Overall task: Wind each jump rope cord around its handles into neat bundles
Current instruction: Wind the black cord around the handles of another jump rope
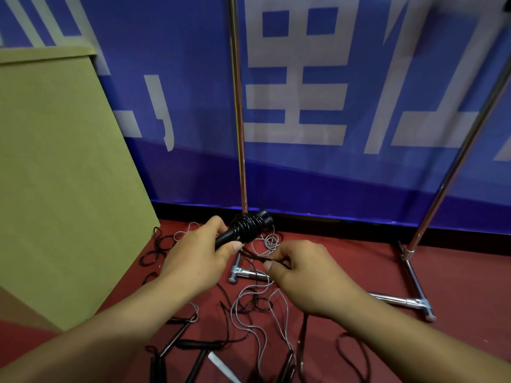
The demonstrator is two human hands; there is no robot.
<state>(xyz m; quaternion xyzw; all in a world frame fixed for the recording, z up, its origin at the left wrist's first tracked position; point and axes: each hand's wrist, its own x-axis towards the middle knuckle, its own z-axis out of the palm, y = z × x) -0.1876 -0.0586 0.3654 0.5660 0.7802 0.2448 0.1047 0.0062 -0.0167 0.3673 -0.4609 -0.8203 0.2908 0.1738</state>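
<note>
From the head view, the left hand [199, 252] is wrapped around a pair of black handles [243, 230] held side by side, thumb pressed along their lower end, with several turns of dark cord [247, 226] already bunched around the middle. The right hand [301, 272] is just beside it, fingers curled and pinching the free run of the same cord [255, 258] between thumb and forefinger — the strand runs taut-ish from that pinch up to the coils.

The handles look rigid and light, a sound place to grip; the cord looks thin, springy and rather slick, so I judge the turns will want to slide or spring loose unless the left thumb traps each one. The best hold on the cord is near the bundle, where a short run is easier to steer.

Below the hands the red floor [456, 272] carries a tangle: pale grey cords [261, 330] looping through dark ones, and more black handles [199, 363] lying near the bottom edge. The free cord trails into that heap, so snagging is a likely nuisance.

Room is bounded — a cardboard box [55, 175] stands close on the left, a blue banner [359, 175] closes off the back, and a chrome rack's upright pole [239, 134] and its floor bars [401, 301] sit right behind and right of the hands. The clearest space seems to be toward the person.
</note>
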